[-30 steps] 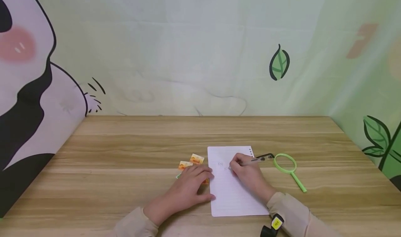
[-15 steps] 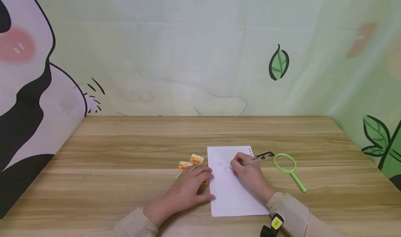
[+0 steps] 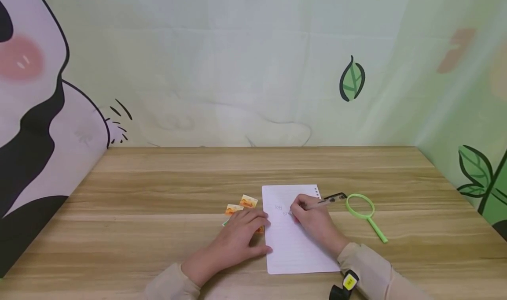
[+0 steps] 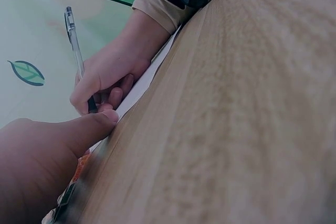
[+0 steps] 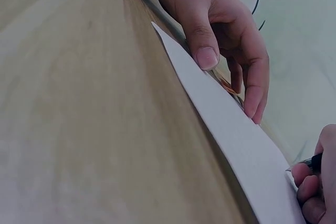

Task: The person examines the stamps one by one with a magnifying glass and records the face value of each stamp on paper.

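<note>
A clear-barrelled pen (image 3: 318, 204) is pinched in my right hand (image 3: 317, 223), its tip on a lined sheet of paper (image 3: 295, 256). Small handwriting shows left of the tip, too faint to read surely. Along the sheet's left edge lies my left hand (image 3: 239, 236), thumb and fingertips touching it. Partly under that hand are small orange-and-white cards (image 3: 233, 209); how many it hides I cannot tell. The left wrist view shows the pen (image 4: 77, 51) upright in the curled right hand (image 4: 113, 66). In the right wrist view, the left thumb (image 5: 206, 56) rests at the paper's edge.
A green magnifying glass (image 3: 378, 230) lies on the wooden table (image 3: 158, 185) right of the paper. Another orange card (image 3: 248, 201) sits just beyond the left hand. Behind the table hangs a printed cloth backdrop (image 3: 245, 71). A black device (image 3: 343, 286) is strapped to the right wrist.
My right hand and the pen have shifted slightly right and then back left over the sheet. The left hand, cards and magnifying glass have stayed put.
</note>
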A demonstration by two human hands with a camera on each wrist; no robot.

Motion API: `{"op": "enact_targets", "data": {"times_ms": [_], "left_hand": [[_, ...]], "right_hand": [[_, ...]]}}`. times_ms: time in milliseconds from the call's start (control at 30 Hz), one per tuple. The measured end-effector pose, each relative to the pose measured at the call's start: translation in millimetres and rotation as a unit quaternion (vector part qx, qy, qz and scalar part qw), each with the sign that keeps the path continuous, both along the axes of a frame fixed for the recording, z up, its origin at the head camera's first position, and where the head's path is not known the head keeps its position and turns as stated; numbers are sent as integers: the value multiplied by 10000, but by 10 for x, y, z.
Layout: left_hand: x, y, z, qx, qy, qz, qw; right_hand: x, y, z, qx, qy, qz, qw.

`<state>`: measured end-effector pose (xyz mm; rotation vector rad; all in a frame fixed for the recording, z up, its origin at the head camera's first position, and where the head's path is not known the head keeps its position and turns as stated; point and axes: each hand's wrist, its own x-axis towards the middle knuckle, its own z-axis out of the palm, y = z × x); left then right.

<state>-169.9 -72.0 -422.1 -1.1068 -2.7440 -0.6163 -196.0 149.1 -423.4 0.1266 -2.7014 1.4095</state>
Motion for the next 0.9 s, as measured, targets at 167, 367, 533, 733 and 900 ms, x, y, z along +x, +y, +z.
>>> {"op": "enact_targets", "data": {"times_ms": [167,367,533,733,900], "left_hand": [[1,1,6,-86,-75,31,9999],[-2,5,9,-123,-114,58,9998],[-6,3,4,-114,-80,76,9999],[-3,0,2,-101,-126,45,9999],[-5,-2,-6,-60,-7,8,10000]], "right_hand": [[12,-7,12,-36,30,-52,10000],[15,-10,21,-62,103,-186,9998],[19,-16,27,-120,16,-144,9998],[19,-6,18,-164,-82,-83,9998],[3,13,-2,-232,-131,-68,9996]]}}
